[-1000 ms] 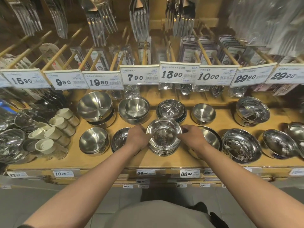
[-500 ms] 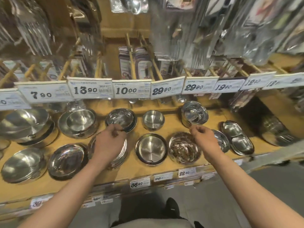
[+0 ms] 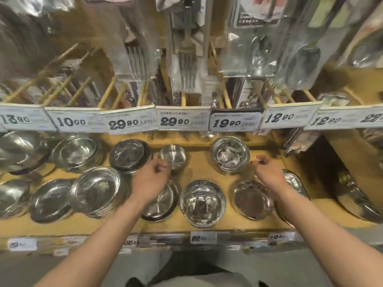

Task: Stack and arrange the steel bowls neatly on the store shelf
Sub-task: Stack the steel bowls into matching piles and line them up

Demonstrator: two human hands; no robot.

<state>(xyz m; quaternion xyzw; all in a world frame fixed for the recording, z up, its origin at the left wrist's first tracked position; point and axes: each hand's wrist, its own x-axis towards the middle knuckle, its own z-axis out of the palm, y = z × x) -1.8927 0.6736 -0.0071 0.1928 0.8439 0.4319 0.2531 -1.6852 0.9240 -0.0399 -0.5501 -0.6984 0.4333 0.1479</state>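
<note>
Steel bowls stand in two rows on the wooden shelf [image 3: 199,162]. The left hand [image 3: 150,180] reaches over the front row to the small bowl [image 3: 173,156] in the back row; its fingers curl at that bowl's near rim, but blur hides whether the grip has closed on it. The right hand [image 3: 269,172] hovers just beside the stacked bowls [image 3: 230,155], fingers loosely curled, holding nothing. Price tags [image 3: 183,120] hang above.
</note>
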